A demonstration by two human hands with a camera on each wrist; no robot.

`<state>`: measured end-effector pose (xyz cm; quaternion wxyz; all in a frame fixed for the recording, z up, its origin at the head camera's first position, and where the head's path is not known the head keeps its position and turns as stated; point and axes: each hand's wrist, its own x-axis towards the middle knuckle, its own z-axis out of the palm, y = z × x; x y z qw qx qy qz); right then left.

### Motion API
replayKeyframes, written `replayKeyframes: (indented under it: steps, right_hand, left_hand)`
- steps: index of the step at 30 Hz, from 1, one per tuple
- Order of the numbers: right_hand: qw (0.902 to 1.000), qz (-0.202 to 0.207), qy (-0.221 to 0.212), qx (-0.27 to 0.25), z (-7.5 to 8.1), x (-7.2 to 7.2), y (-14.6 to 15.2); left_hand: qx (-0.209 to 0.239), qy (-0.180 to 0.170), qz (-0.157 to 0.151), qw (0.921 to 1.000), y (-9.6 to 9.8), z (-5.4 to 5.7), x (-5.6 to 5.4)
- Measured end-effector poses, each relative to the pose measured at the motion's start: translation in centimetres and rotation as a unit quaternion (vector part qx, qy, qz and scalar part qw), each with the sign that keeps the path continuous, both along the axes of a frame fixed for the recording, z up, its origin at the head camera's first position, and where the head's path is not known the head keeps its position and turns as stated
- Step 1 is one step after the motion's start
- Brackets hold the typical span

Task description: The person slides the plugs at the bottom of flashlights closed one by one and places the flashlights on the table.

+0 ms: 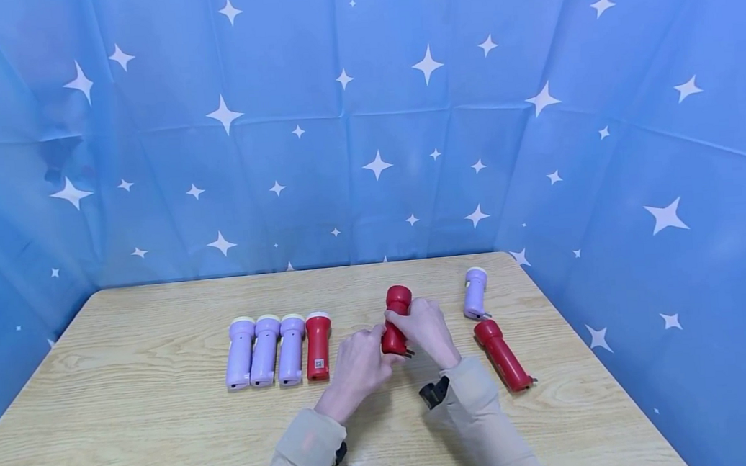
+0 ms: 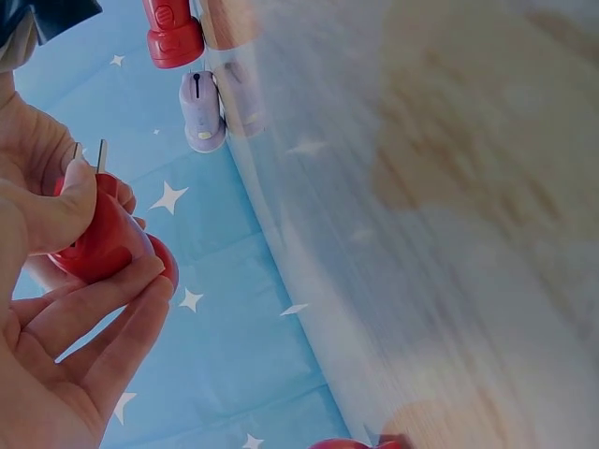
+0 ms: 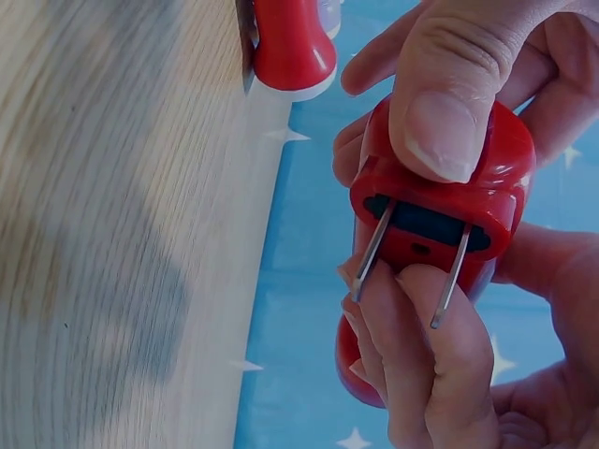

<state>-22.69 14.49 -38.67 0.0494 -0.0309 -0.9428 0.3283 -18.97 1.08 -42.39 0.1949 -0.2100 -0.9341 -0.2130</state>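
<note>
Both hands hold one red flashlight [image 1: 399, 302] over the middle of the table. My left hand [image 1: 359, 360] grips its lower end from the left. From the right, my right hand [image 1: 426, 327] holds its body. In the right wrist view, two metal plug prongs [image 3: 452, 276] stand out from the tail of the red flashlight [image 3: 513, 150]. A thumb presses on the body just above the prongs, with fingertips right beneath them. The left wrist view shows fingers along the flashlight's body [image 2: 112, 243] toward its head.
Left of the hands, a row holds several purple flashlights [image 1: 267, 352] and a red flashlight [image 1: 318, 349] at its right end. To the right lie a purple flashlight [image 1: 474, 292] and another red flashlight [image 1: 503, 355], both with prongs out. A blue star-patterned curtain [image 1: 316, 157] hangs behind the wooden table [image 1: 134, 437].
</note>
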Motion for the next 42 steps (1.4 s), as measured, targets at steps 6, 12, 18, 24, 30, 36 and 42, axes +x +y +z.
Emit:
replayKeyframes:
  steps: [6,12,18,24,30,36,42]
  right_hand:
    - [1.0000,-0.002,0.002,0.002,-0.07,-0.04,-0.09]
    - [1.0000,0.004,0.007,0.003,-0.10,0.07,-0.21]
    - [0.9999,0.006,0.015,0.002,-0.04,0.17,-0.26]
    - [1.0000,0.004,0.008,0.004,-0.01,0.15,-0.34]
    - [1.0000,0.001,0.002,0.003,0.02,0.13,-0.42]
    - [1.0000,0.000,0.006,0.001,0.09,0.18,-0.44]
    - [0.9999,-0.001,0.008,0.006,0.12,0.20,-0.45]
  left_hand:
    - [0.000,0.004,-0.002,1.0000,-0.03,-0.01,-0.06]
    - [-0.001,0.015,-0.007,0.9999,-0.14,-0.14,-0.07]
    - [0.008,-0.006,-0.014,0.9999,-0.16,-0.13,-0.08]
    - [0.008,-0.020,-0.013,0.9997,-0.19,-0.03,-0.08]
    - [0.024,-0.037,-0.018,0.9989,-0.32,0.05,-0.13]
    - [0.037,-0.046,-0.025,0.9980,-0.45,0.07,-0.15]
    - [0.032,-0.060,-0.029,0.9972,-0.60,0.19,-0.16]
